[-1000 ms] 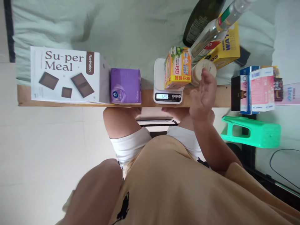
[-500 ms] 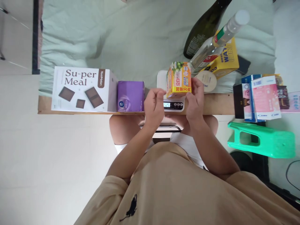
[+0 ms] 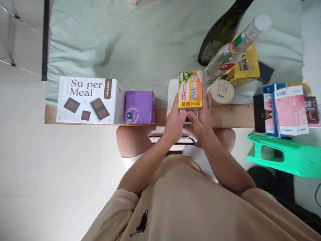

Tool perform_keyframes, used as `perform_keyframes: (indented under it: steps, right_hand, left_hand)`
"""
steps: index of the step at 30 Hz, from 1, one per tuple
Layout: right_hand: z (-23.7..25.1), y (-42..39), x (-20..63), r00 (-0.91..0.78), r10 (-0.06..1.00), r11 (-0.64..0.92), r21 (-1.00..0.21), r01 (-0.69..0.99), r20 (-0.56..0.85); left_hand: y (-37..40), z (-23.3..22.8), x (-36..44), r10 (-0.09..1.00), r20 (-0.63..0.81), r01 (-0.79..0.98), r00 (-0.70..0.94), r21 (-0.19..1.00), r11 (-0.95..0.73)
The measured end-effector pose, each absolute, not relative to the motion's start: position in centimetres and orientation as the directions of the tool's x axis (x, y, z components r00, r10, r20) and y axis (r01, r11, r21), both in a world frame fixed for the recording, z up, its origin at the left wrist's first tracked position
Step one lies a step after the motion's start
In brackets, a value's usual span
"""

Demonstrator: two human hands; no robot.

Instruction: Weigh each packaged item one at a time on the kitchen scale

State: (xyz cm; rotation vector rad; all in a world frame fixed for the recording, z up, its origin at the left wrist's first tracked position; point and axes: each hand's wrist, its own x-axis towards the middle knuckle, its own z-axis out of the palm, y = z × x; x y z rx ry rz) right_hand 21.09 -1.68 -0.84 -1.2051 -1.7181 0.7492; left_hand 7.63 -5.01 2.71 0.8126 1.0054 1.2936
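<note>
Both hands, left (image 3: 177,122) and right (image 3: 200,120), grasp the yellow carton (image 3: 190,89) from below, over the white scale (image 3: 173,93) on the table (image 3: 225,115) (display hidden). Weighing appears done; setting it aside remains. Cream jar (image 3: 220,92) stands just right of the scale.

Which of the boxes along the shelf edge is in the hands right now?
The yellow-orange box, held over the scale by both the left hand and right hand. The white Su-per Meal box and purple box stand untouched.

Both hands cover the scale (image 3: 173,92) display, so its reading is hidden. At 1 o'clock the dark bottle (image 3: 220,36) neck runs off the top edge.
</note>
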Motion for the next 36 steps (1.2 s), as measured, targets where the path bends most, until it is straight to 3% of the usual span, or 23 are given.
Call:
perform_keyframes:
  steps: [4, 9, 16, 23, 29, 36]
  right_hand:
    - [1.8, -1.8, 20.5, -0.260, 0.817, 0.577, -0.723, 0.379, 0.515]
    - [5.9, -2.1, 18.3, -0.423, 0.740, 0.664, -0.670, 0.332, 0.523]
    - [6.8, -2.2, 14.0, -0.439, 0.813, 0.546, -0.765, 0.343, 0.383]
    - [5.1, -1.4, 11.6, -0.492, 0.701, 0.698, -0.636, 0.328, 0.516]
    - [5.0, -0.5, 9.9, -0.439, 0.774, 0.621, -0.681, 0.389, 0.456]
    - [3.9, -0.1, 8.4, -0.523, 0.789, 0.559, -0.731, 0.391, 0.323]
  left_hand:
    - [-7.5, 4.6, 6.0, 0.987, -0.153, -0.585, -0.052, 0.805, 0.095]
    - [-10.4, 6.7, 2.7, 0.941, -0.328, -0.626, -0.085, 0.752, 0.206]
    - [-12.3, 6.5, -0.2, 0.921, -0.352, -0.645, -0.167, 0.746, 0.168]
    - [-13.6, 5.3, -2.2, 0.899, -0.390, -0.692, -0.200, 0.706, 0.152]
    - [-14.7, 4.4, -3.0, 0.831, -0.550, -0.704, -0.081, 0.622, 0.343]
    - [-15.4, 3.3, -3.7, 0.828, -0.559, -0.656, -0.045, 0.642, 0.397]
